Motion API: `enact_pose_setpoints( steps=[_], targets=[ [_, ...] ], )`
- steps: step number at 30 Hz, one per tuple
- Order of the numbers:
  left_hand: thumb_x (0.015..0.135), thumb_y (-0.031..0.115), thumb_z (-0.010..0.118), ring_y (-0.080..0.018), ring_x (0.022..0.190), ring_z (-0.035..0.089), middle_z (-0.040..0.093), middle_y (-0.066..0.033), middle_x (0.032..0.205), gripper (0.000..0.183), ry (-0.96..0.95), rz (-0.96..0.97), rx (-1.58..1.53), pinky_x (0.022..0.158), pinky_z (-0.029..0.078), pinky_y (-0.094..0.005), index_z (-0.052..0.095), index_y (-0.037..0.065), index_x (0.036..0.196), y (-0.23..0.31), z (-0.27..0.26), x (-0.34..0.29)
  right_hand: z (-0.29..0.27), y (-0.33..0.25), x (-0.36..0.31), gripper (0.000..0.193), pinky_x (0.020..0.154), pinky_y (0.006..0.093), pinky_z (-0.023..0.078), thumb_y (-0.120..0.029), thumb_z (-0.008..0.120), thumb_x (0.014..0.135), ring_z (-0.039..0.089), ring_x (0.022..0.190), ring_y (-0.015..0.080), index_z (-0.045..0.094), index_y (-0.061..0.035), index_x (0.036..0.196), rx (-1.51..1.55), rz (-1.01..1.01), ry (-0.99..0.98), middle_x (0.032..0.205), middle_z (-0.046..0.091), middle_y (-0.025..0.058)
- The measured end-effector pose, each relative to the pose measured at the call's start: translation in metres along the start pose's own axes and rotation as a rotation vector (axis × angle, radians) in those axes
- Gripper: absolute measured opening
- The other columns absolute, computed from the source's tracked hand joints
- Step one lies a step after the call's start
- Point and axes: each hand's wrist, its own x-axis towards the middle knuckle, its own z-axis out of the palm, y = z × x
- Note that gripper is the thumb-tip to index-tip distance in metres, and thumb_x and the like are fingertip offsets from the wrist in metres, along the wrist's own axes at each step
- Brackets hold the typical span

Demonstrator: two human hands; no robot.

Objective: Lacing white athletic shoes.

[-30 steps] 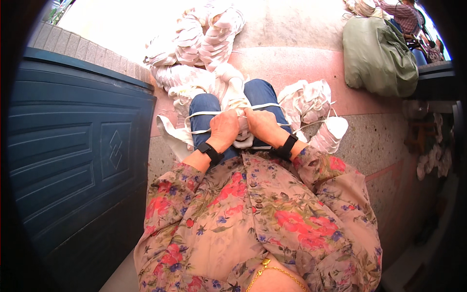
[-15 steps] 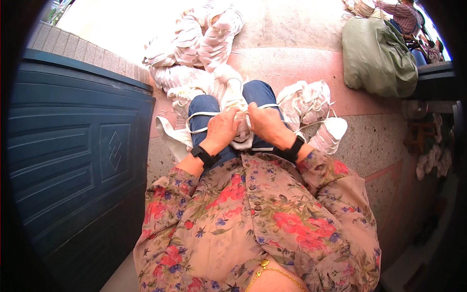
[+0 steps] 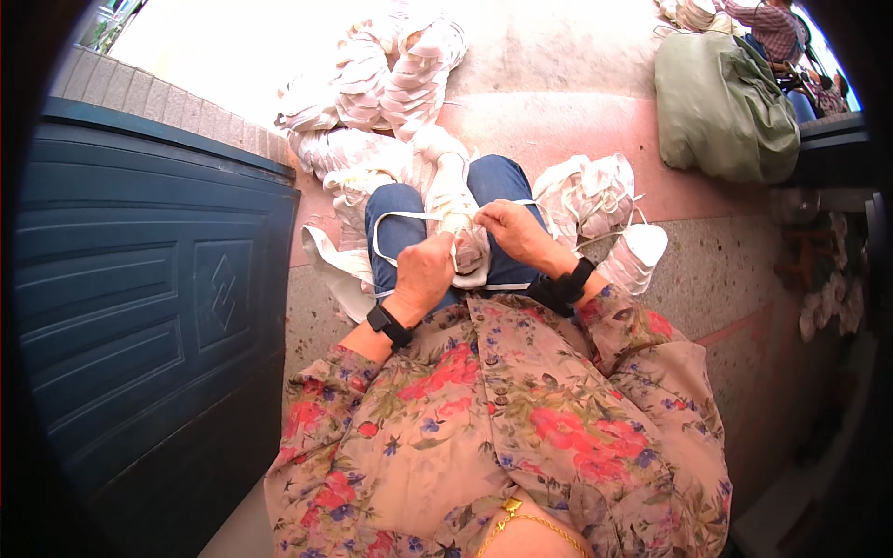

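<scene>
Between my knees lies a strip of white shoe uppers (image 3: pixel 452 181), joined in a chain that runs forward from my lap. Close to my body, my left hand (image 3: pixel 424 272) is closed in a pinch on a white lace (image 3: pixel 406 216), which loops over my left knee. Farther forward, my right hand (image 3: pixel 513 229) pinches at the lace beside the upper's eyelet area, with the lace trailing over my right knee. The fingertips partly hide the spot where the lace meets the upper.
Bundles of white uppers (image 3: pixel 395 79) are heaped ahead, and another pile (image 3: pixel 591 200) lies by my right knee. A blue panelled door (image 3: pixel 139 279) stands at the left. A large green sack (image 3: pixel 726 107) sits at the far right, near another person (image 3: pixel 777 28).
My left hand has drawn back toward my body, away from the right one, so the hands are farther apart. My right hand has shifted only slightly.
</scene>
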Motion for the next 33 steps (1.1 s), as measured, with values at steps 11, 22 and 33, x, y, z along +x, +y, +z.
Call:
enact_pose_setpoints(
  steps=[11,22,33],
  targets=[
    [0.085,0.018,0.053,-0.0365,0.061,0.056,0.055,-0.0184,0.064,0.017,0.050,-0.045,-0.130,0.051,0.043,-0.0426,0.052,0.004,0.074,0.001,0.007,-0.005,0.019,-0.001,-0.003,0.019,0.067,0.0361,0.046,-0.015,0.055,0.081,0.060,0.075,0.0316,0.063,0.0010,0.086,0.066,0.183,0.070,0.078,0.061,0.0188],
    [0.084,0.014,0.054,-0.0377,0.063,0.055,0.055,-0.0191,0.065,0.014,0.090,-0.066,-0.213,0.052,0.043,-0.0427,0.052,0.003,0.075,0.006,0.012,-0.007,0.031,-0.012,0.005,0.016,0.069,0.0385,0.045,-0.010,0.052,0.079,0.057,0.081,0.0334,0.062,0.0017,0.084,0.266,0.368,0.066,0.083,0.058,0.0194],
    [0.079,0.000,0.048,-0.0387,0.073,0.058,0.059,-0.0237,0.078,0.025,0.044,-0.154,-0.294,0.061,0.046,-0.0430,0.053,-0.001,0.103,0.003,-0.002,0.003,0.031,-0.015,0.006,0.023,0.070,0.0370,0.046,-0.008,0.058,0.073,0.059,0.079,0.0320,0.060,0.0026,0.093,0.030,0.161,0.106,0.083,0.060,0.0189]
  ],
)
